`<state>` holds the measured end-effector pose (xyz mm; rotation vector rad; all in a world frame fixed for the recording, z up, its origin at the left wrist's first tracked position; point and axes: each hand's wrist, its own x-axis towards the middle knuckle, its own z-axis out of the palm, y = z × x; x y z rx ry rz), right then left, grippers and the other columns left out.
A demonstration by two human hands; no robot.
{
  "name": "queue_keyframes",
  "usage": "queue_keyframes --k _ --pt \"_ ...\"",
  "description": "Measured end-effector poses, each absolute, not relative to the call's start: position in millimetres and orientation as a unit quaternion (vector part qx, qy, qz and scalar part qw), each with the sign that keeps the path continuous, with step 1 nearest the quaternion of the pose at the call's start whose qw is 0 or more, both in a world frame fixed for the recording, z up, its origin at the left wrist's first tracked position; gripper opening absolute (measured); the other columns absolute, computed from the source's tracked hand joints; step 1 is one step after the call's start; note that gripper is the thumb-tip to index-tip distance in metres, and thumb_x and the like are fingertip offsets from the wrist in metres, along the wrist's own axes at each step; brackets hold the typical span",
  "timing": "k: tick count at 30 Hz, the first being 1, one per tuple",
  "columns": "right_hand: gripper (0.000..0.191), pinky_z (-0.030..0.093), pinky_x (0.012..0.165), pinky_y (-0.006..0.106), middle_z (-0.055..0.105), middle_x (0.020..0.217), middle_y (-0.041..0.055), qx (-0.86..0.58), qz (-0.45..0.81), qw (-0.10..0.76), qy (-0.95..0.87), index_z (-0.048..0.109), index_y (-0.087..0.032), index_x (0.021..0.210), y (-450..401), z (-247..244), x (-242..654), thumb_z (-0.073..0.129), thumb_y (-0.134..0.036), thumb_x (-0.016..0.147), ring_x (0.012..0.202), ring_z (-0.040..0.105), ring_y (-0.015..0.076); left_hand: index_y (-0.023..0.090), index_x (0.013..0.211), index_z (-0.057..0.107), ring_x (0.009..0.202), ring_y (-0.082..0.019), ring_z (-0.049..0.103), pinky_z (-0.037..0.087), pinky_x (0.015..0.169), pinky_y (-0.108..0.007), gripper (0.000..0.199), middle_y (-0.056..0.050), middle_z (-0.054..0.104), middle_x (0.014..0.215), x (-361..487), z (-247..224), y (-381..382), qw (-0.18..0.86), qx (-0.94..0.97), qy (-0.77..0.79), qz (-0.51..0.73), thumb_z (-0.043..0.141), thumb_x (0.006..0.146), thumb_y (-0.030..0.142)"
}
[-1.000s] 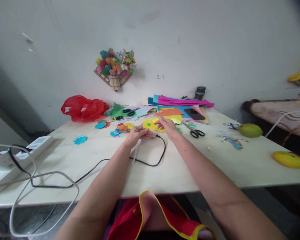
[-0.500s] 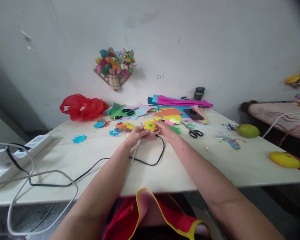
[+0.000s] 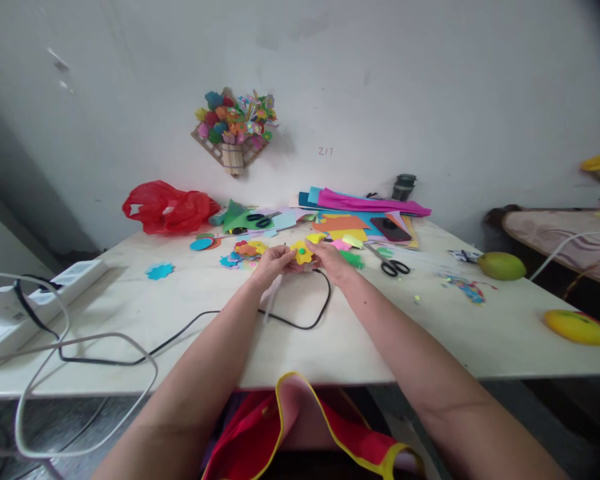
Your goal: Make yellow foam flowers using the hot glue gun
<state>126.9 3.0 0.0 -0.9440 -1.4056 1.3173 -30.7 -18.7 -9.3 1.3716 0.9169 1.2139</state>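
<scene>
A yellow paper flower (image 3: 304, 257) with a small green centre is held up between my two hands, over the middle of the table. My left hand (image 3: 276, 264) has its fingers closed at the flower's left side. Thumb and fingers of my right hand (image 3: 327, 260) pinch its right edge. Below my hands, a black cable (image 3: 307, 327) curves across the table, and a pale stick-like piece (image 3: 270, 303) hangs down near my left wrist. Just left of my hands lie several cut-out paper flowers (image 3: 247, 249). Black-handled scissors (image 3: 394, 267) rest to the right.
A white power strip (image 3: 77, 275) with cords occupies the left edge. Behind are a red plastic bag (image 3: 167, 208), a second pair of scissors (image 3: 263, 219), coloured sheets (image 3: 343, 227) and a phone (image 3: 390, 229). A green mango (image 3: 503, 265) and a yellow mango (image 3: 575, 327) sit at right.
My fingers have shifted slightly around the yellow flower, which is now tilted a little. The whole view has moved slightly; the other things on the table lie as before.
</scene>
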Motion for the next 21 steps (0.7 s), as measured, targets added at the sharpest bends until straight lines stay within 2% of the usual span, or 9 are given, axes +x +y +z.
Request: queue_keyframes --k 6,16,21 --pt "0.036 0.036 0.05 0.024 0.055 0.057 -0.0017 -0.408 0.524 0.47 -0.582 0.057 -0.015 0.059 3.8 -3.1 123.0 0.074 -0.045 0.049 0.052 0.049 0.0093 0.014 0.067 0.049 0.056 -0.015 0.064 0.052 0.058 -0.026 0.038 -0.003 0.063 0.056 -29.6 -7.9 -19.8 0.524 0.566 0.394 0.501 0.068 0.063 0.047" --pt "0.04 0.033 0.046 0.023 0.051 0.052 -0.0029 -0.422 0.496 0.478 -0.589 0.051 -0.016 0.051 11.0 -8.0 123.8 0.075 -0.048 0.044 0.05 0.044 0.0083 0.014 0.066 0.049 0.056 -0.015 0.064 0.051 0.058 -0.026 0.037 -0.003 0.062 0.055 -28.6 -9.7 -17.7 0.516 0.568 0.4 0.501 0.066 0.066 0.046" --pt "0.039 0.033 0.046 0.021 0.06 0.068 0.0019 -0.374 0.56 0.454 -0.584 0.061 -0.015 0.068 5.8 -1.8 129.3 0.067 -0.052 0.058 0.061 0.052 0.0109 0.015 0.067 0.049 0.056 -0.015 0.064 0.051 0.058 -0.027 0.038 -0.003 0.063 0.055 -30.8 -8.9 -17.2 0.512 0.565 0.401 0.508 0.066 0.065 0.049"
